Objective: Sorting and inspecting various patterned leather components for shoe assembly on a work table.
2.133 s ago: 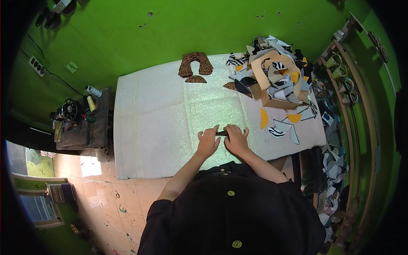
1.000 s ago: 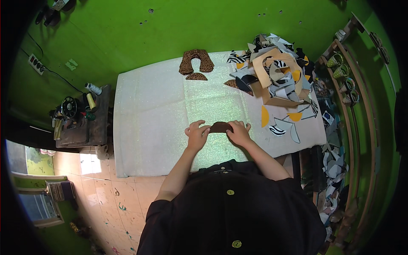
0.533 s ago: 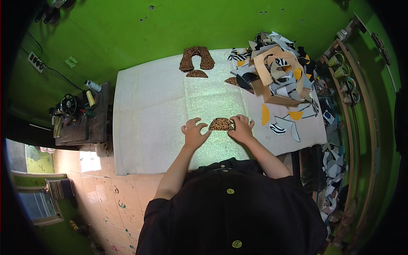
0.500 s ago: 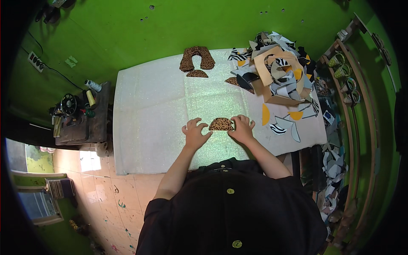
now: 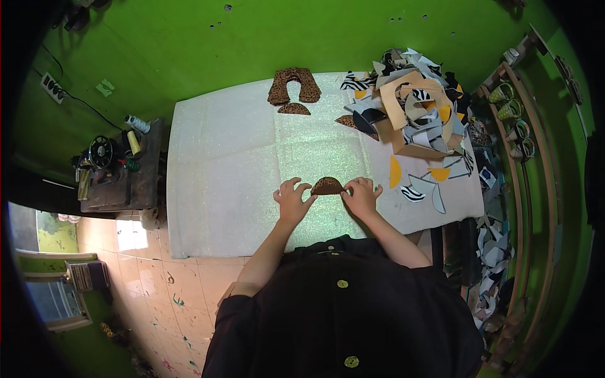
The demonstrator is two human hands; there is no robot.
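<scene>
Between my hands is a half-round leopard-print fabric piece [image 5: 327, 186], its straight edge toward me. A plain dark brown band shows along its lower part, and I cannot make out whether that is its thickness or its underside. My left hand [image 5: 293, 200] pinches the piece's left corner between thumb and forefinger, the other fingers curled loosely. At the right corner my right hand [image 5: 361, 197] grips it the same way. Farther back lie another half-round leopard-print piece [image 5: 293, 109] and a U-shaped stack of leopard-print pieces [image 5: 293, 86].
A cardboard box [image 5: 416, 151] heaped with fabric scraps stands on the white table [image 5: 220, 164] at the right. Yellow half-rounds [image 5: 395, 171] and zebra-print offcuts [image 5: 413, 193] lie near it. At the left is a sewing machine [image 5: 103, 153] with thread cones [image 5: 137, 124]. Wooden racks [image 5: 526, 208] line the right wall.
The half-round piece has tilted between my fingers, so a dark brown band now shows below the print. Both hands stay at its corners, with the fingertips shifted slightly.
</scene>
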